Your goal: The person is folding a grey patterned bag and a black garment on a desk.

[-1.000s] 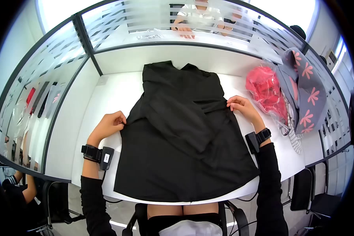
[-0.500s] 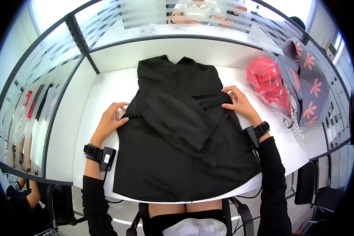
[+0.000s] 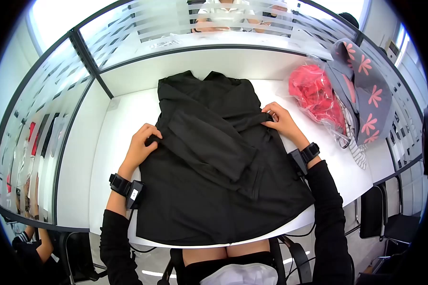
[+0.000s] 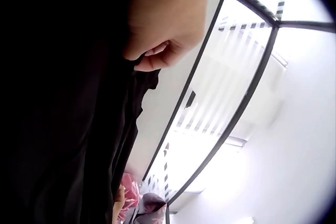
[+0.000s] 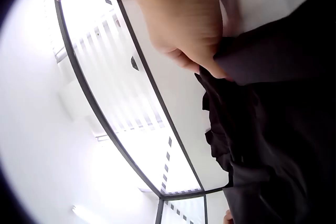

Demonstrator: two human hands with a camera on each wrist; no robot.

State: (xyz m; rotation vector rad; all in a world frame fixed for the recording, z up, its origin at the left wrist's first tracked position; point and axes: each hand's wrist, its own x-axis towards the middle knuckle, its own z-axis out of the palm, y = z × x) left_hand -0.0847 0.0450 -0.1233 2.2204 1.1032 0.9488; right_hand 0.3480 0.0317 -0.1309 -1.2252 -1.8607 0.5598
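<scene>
A black long-sleeved shirt [image 3: 199, 190] lies spread on the white table, its collar toward the back and its sleeves folded across the middle. My left hand [image 3: 141, 145] pinches the shirt's left side edge, a bit of cloth bunched between thumb and fingers. On the opposite side my right hand [image 3: 281, 121] grips the right edge at about the same height. In the left wrist view, curled fingers [image 4: 157, 58] meet the dark cloth. The right wrist view has the thumb and fingers holding a raised fold of the shirt [image 5: 273, 61].
At the back right lie a pink item in clear plastic [image 3: 314, 92] and a grey cloth with pink flowers [image 3: 368, 95], beside a striped cloth [image 3: 352, 142]. Low white walls with striped glass panels [image 3: 214, 35] surround the table. A person sits beyond the back panel.
Both hands loosened, spread their fingers at the shirt's sides, and now pinch its edges again, slightly farther up. The cloth at the sides is gathered slightly inward.
</scene>
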